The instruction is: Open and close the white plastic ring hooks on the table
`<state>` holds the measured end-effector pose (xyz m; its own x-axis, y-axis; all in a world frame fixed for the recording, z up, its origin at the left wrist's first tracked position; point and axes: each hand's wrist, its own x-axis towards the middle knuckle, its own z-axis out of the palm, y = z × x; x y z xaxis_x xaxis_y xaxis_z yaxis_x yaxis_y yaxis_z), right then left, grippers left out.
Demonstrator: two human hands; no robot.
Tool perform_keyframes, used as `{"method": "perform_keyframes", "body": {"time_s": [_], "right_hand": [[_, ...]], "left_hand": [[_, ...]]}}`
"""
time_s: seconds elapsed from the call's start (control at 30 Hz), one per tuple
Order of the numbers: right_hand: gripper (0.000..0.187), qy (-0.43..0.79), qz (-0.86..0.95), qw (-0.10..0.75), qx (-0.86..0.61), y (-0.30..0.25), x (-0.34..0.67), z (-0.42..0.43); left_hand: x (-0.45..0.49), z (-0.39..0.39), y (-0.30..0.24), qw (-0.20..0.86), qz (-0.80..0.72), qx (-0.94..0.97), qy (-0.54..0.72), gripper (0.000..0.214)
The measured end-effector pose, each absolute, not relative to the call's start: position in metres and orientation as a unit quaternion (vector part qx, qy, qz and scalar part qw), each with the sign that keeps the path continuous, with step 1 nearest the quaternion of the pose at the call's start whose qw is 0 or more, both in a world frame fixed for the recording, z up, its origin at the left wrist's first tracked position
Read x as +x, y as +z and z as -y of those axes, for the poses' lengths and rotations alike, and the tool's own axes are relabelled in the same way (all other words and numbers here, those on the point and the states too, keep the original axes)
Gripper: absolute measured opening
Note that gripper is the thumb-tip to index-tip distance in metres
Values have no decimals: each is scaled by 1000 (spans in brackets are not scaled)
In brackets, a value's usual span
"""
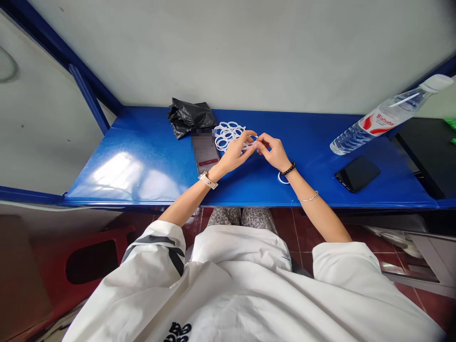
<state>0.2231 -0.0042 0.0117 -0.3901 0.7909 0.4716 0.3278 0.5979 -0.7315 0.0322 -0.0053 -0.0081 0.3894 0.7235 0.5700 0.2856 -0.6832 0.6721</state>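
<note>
My left hand (239, 149) and my right hand (272, 149) meet above the blue tabletop, fingertips pressed together in a pinch. Between them shows part of a thin white ring (248, 145), mostly covered by my fingers. Just behind and left of my left hand lies a loose pile of white rings (227, 134), several of them overlapping. Another white ring (282, 178) rests flat on the table by my right wrist, partly hidden under it.
A phone with a lit screen (208, 154) lies left of my left hand, a crumpled black plastic bag (194, 116) behind it. To the right are a water bottle (379, 121), a dark phone (357, 174) and a black flat object (427, 152). The blue table (160, 142) meets a wall.
</note>
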Motion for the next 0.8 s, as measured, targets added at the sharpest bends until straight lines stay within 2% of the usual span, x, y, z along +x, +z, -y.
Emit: {"method": "perform_keyframes", "body": {"time_s": [0.27, 0.47, 0.6, 0.8], "right_hand": [[61, 339, 731, 449, -386, 13, 222, 6], [65, 324, 762, 414, -378, 12, 221, 5], [61, 309, 789, 381, -369, 11, 222, 6], [44, 235, 828, 354, -365, 6, 224, 4]], "left_hand": [[32, 11, 9, 354, -345, 729, 473, 55], [33, 13, 14, 425, -357, 700, 450, 65], [33, 14, 18, 433, -373, 688, 447, 64], [31, 12, 18, 461, -408, 648, 449, 58]]}}
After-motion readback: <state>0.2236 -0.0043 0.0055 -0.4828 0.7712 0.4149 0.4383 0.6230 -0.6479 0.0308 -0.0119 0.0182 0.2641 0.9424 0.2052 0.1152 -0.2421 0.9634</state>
